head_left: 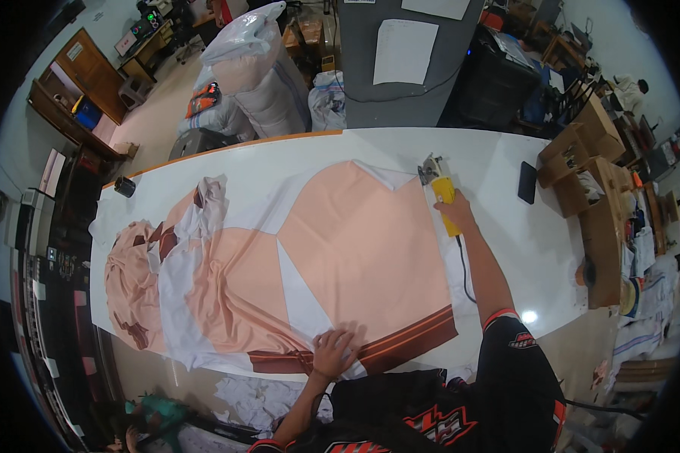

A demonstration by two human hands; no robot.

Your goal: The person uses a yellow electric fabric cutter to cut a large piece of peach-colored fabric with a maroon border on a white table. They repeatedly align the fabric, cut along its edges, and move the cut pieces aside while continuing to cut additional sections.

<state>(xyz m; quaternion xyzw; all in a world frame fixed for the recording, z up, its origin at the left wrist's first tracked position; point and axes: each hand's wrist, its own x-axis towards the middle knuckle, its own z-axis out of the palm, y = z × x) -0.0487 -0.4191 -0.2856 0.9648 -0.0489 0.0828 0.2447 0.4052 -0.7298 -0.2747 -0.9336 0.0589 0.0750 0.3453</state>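
Right hand (455, 208) | grips yellow cutter (444, 189) | peach fabric (366, 241) just left

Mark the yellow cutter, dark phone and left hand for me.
Yellow cutter (443, 188): head view, on its yellow body.
Dark phone (527, 183): head view, middle of its face.
Left hand (332, 353): head view, back of the hand.

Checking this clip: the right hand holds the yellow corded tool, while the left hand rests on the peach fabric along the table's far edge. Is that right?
Not quite: the left hand rests on the peach fabric along the table's near edge, by the brown border, as the head view shows. The rest stands: the right hand holds the yellow corded tool.
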